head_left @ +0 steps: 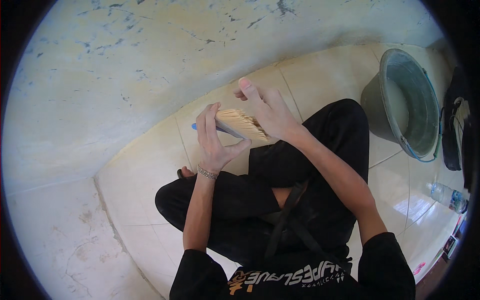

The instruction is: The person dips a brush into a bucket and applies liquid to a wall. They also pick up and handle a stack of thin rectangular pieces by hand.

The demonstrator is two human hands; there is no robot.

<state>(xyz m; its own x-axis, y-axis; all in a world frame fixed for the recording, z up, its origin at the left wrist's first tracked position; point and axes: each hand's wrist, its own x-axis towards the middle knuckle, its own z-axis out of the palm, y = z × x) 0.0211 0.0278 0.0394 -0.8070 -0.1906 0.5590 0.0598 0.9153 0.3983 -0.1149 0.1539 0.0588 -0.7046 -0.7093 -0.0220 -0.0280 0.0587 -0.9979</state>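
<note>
My left hand [212,137] is closed round what looks like a wide brush [242,123], with cream, clumped bristles fanned out and a blue handle end showing past the fingers. The thumb presses its near edge and the fingertips curl over the far edge. Just right of the bristles is my right hand [270,107], thumb raised and fingers loosely bent, holding nothing that I can see. Its lower side overlaps the bristle ends; whether it touches them I cannot tell. Both hands look dusted with pale powder.
A dark grey bucket [375,110] with pale residue inside stands to the right, tilted in view. Near it are a plastic bottle [447,196] and a dark bag-like item [454,135]. A scuffed, patchy wall [150,55] rises ahead. My crossed legs [330,145] rest on cream floor tiles.
</note>
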